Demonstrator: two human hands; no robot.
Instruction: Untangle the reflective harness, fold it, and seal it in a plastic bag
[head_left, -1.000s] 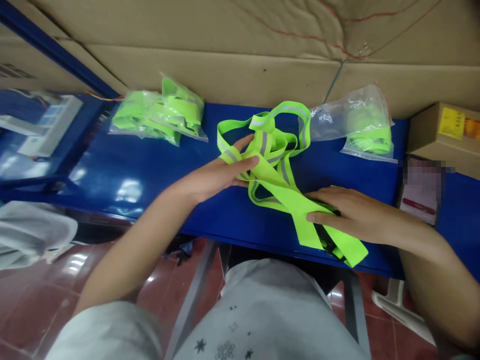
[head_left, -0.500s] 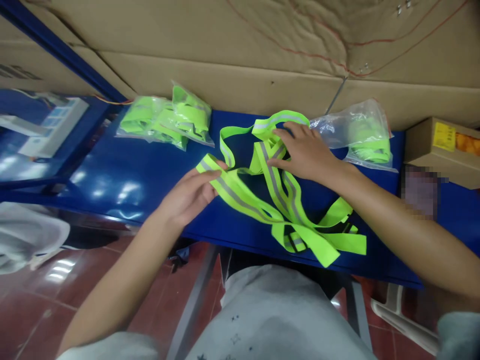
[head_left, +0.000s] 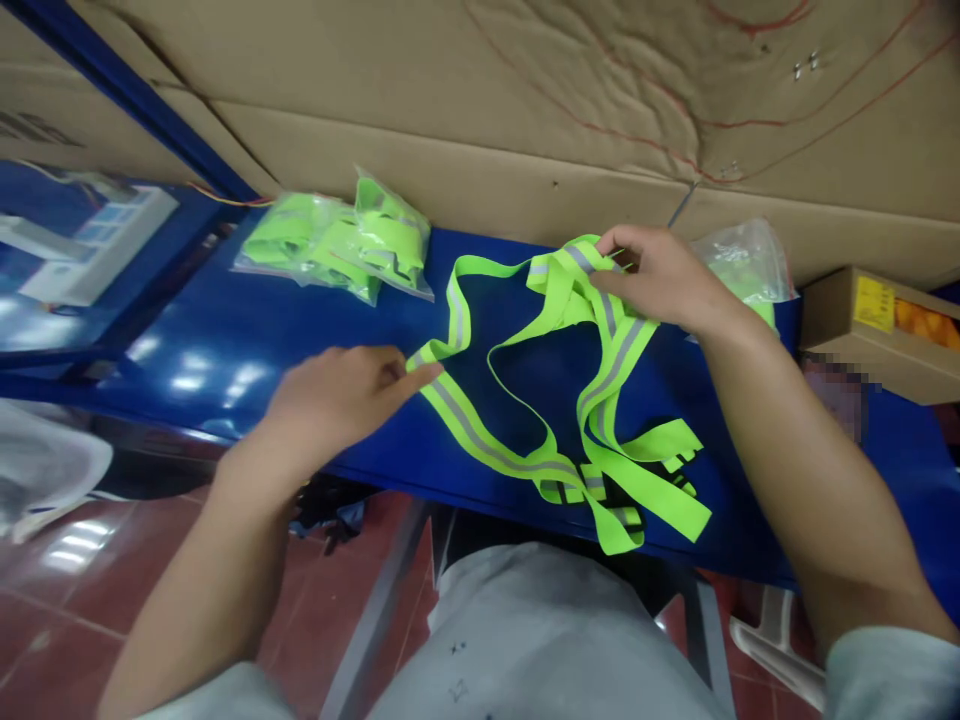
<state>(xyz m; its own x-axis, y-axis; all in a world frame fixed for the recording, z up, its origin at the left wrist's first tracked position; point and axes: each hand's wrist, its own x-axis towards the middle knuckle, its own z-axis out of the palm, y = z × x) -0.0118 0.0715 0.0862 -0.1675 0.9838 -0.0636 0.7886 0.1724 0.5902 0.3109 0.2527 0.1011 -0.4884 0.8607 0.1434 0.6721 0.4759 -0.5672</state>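
A neon-green strap vest (head_left: 525, 400) with grey reflective stripes lies spread on the blue table (head_left: 247, 340). My left hand (head_left: 341, 395) pinches the left corner of one strap near the table's middle. My right hand (head_left: 660, 275) is closed on the gathered upper loops at the far side. The vest's lower ends hang over the near table edge above my lap.
Bagged green vests (head_left: 337, 240) lie at the far left of the table, and another clear bag (head_left: 750, 265) sits behind my right hand. A cardboard box (head_left: 877, 330) stands at the right. Cardboard sheets (head_left: 480, 120) line the back. Red tiled floor (head_left: 90, 590) lies below.
Both hands have drawn the bunched vest apart: the left hand pulled its strap leftward, the right hand went from the near edge to the far loops and moved right. The vest now lies open.
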